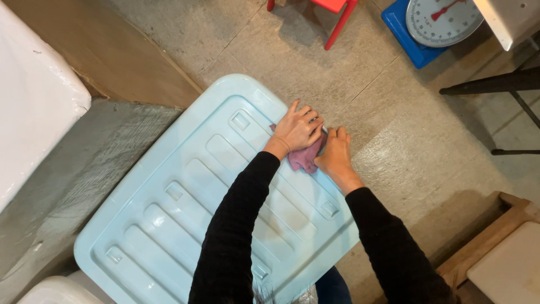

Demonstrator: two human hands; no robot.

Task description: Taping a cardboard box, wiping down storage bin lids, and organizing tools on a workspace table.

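A large light-blue plastic lid (pixel 169 214) with raised ribs lies tilted across the floor in the head view. My left hand (pixel 298 128) presses a pinkish-purple cloth (pixel 304 159) onto the lid near its far right edge, fingers spread over the cloth. My right hand (pixel 336 155) rests beside it, gripping the lid's right edge, with its fingers curled over the rim and touching the cloth. Both arms wear black sleeves.
A blue weighing scale (pixel 433 25) with a round dial sits on the tiled floor at the top right. Red stool legs (pixel 340 22) stand at the top. Black metal legs (pixel 495 84) are at right, a wooden frame (pixel 484 242) at lower right, a white block (pixel 28 95) at left.
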